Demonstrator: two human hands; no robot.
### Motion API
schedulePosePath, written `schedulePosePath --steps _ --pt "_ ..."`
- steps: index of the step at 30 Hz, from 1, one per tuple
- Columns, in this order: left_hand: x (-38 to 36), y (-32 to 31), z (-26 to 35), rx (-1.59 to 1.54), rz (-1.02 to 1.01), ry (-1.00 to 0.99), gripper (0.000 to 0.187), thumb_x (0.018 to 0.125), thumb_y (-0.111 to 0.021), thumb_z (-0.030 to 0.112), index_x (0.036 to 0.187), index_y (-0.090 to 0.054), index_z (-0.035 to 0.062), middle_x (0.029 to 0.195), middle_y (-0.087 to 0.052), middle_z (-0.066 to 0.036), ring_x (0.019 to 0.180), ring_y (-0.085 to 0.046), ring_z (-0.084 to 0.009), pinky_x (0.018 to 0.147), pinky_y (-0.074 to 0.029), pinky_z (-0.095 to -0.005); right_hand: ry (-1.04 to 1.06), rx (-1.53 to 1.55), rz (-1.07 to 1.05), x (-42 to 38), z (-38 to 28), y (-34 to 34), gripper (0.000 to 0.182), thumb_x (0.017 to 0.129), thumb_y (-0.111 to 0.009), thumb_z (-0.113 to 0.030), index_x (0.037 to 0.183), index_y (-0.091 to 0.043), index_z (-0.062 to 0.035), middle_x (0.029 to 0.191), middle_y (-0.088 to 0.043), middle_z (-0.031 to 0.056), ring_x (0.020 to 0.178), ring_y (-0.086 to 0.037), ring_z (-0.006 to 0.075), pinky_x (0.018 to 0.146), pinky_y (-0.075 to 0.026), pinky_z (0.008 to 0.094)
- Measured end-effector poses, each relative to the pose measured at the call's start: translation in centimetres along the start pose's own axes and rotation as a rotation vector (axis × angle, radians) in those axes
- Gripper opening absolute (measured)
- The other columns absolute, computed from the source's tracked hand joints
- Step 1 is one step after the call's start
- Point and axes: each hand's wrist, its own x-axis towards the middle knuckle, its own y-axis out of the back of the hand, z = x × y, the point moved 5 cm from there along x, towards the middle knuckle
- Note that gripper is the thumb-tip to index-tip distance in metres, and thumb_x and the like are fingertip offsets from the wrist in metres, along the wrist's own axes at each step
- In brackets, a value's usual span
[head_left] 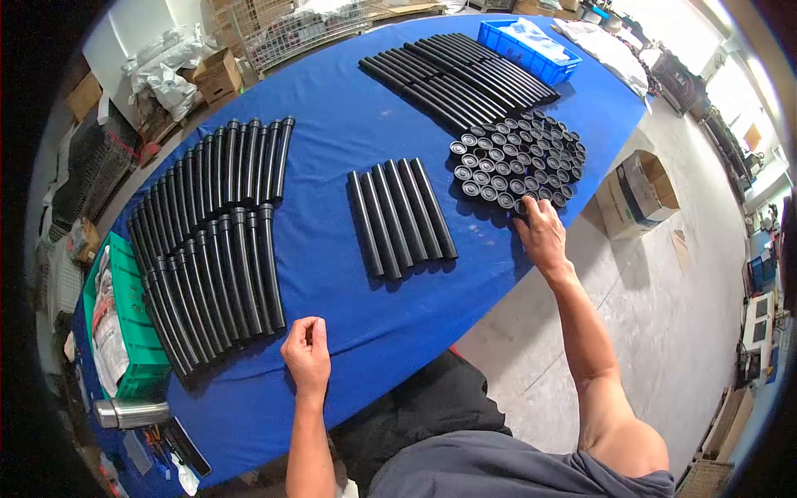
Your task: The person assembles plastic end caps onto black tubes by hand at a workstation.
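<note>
My right hand (544, 239) reaches to the near edge of a cluster of round black caps (506, 158), its thumb and fingers closed around one cap at that edge; the fingers partly hide it. Held low over the front of the blue-covered table, my left hand (306, 355) is closed, with nothing visible in it. Between the hands and farther back lie several plain black tubes (403, 216) side by side. To the left, two rows of black tubes with caps on their far ends (220, 241) are laid out, the nearest close to my left hand.
More black tubes (457, 79) lie at the back of the table (332, 91), beside a blue crate (531, 50) with plastic in it. A green crate (137, 324), a metal flask (131, 413) and small tools are at the left. A cardboard box (635, 195) stands on the floor.
</note>
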Motion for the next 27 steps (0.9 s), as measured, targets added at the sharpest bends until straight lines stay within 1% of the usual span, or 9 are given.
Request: schedulePosePath --steps 3,6,9,12,16,17,21,24,27 --pt "1.1 -1.0 2.0 0.083 -0.006 -0.157 0.012 0.094 -0.068 0.01 0.096 -0.069 -0.0016 0.083 -0.068 -0.011 0.07 -0.064 -0.0183 0.065 -0.051 -0.0311 0.015 -0.016 0.039 -0.2 -0.2 -0.1 0.047 0.083 -0.077 -0.016 0.125 -0.059 -0.009 0.102 -0.059 0.0129 0.098 -0.061 0.0326 0.08 -0.054 0.0439" --pt "2.5 -3.7 5.1 0.046 -0.14 -0.267 0.027 0.097 -0.066 0.014 0.12 -0.068 0.0005 0.119 -0.067 -0.02 0.106 -0.066 -0.0335 0.085 -0.055 -0.0407 0.031 -0.034 0.072 -0.3 0.0 -0.6 0.047 0.082 -0.077 -0.017 0.125 -0.059 -0.0091 0.101 -0.059 0.0125 0.097 -0.062 0.0321 0.08 -0.054 0.0432" --pt "4.4 -6.6 7.8 0.252 -0.163 -0.588 0.039 0.1 -0.062 0.025 0.132 -0.063 0.0026 0.14 -0.056 -0.024 0.13 -0.053 -0.0416 0.104 -0.047 -0.0467 0.023 0.0 0.075 -0.4 0.0 -0.3 0.047 0.083 -0.076 -0.014 0.125 -0.058 -0.009 0.101 -0.059 0.0131 0.095 -0.062 0.0332 0.08 -0.054 0.0436" --pt "5.9 -9.4 6.8 0.32 -0.237 -0.532 0.044 0.102 -0.058 0.033 0.137 -0.06 0.005 0.148 -0.048 -0.026 0.139 -0.044 -0.0436 0.114 -0.038 -0.0482 -0.026 0.036 0.081 -0.5 -0.5 1.2 0.045 0.083 -0.076 -0.012 0.123 -0.056 -0.0065 0.102 -0.059 0.0142 0.096 -0.062 0.0343 0.081 -0.053 0.0439" --pt "7.2 -10.7 4.9 0.375 -0.269 -0.5 0.041 0.103 -0.056 0.032 0.136 -0.062 0.0086 0.143 -0.054 -0.026 0.138 -0.045 -0.0447 0.113 -0.04 -0.0474 0.04 0.203 0.184 -1.8 -1.5 3.9 0.043 0.083 -0.074 -0.009 0.121 -0.054 -0.0019 0.104 -0.06 0.0163 0.097 -0.062 0.0353 0.08 -0.053 0.0432" --pt "7.4 -10.5 5.6 0.344 -0.163 -0.563 0.037 0.1 -0.061 0.03 0.126 -0.066 0.0052 0.128 -0.063 -0.025 0.127 -0.054 -0.043 0.107 -0.044 -0.0477 0.018 0.305 0.152 -2.5 -1.8 4.3 0.042 0.084 -0.073 -0.008 0.121 -0.054 -0.0002 0.103 -0.061 0.017 0.091 -0.064 0.0335 0.075 -0.053 0.0412" --pt "8.9 -10.0 5.8 0.319 -0.129 -0.353 0.028 0.088 -0.072 0.026 0.105 -0.064 0.0043 0.101 -0.068 -0.016 0.101 -0.062 -0.0357 0.089 -0.048 -0.0484 0.018 0.584 -0.077 -6.5 -6.8 5.4 0.043 0.083 -0.074 -0.009 0.121 -0.055 -0.0002 0.099 -0.062 0.0162 0.083 -0.065 0.0298 0.069 -0.054 0.0383" --pt "10.7 -10.1 6.0 0.359 -0.121 -0.162 0.033 0.085 -0.07 0.021 0.111 -0.062 0.0023 0.096 -0.069 -0.019 0.094 -0.067 -0.0413 0.083 -0.052 -0.0503 0.126 0.637 -0.201 -9.4 -11.2 4.9 0.05 0.083 -0.074 -0.009 0.128 -0.054 0.0 0.104 -0.061 0.0184 0.091 -0.065 0.0339 0.078 -0.054 0.0415" --pt "11.6 -10.6 6.2 0.425 -0.197 -0.166 0.047 0.085 -0.062 0.02 0.13 -0.061 0.0074 0.099 -0.07 -0.022 0.094 -0.068 -0.045 0.084 -0.054 -0.0539 0.206 0.661 -0.356 -11.4 -14.6 3.3 0.051 0.084 -0.074 -0.01 0.129 -0.053 0.0006 0.108 -0.059 0.0199 0.099 -0.062 0.038 0.086 -0.052 0.0448"
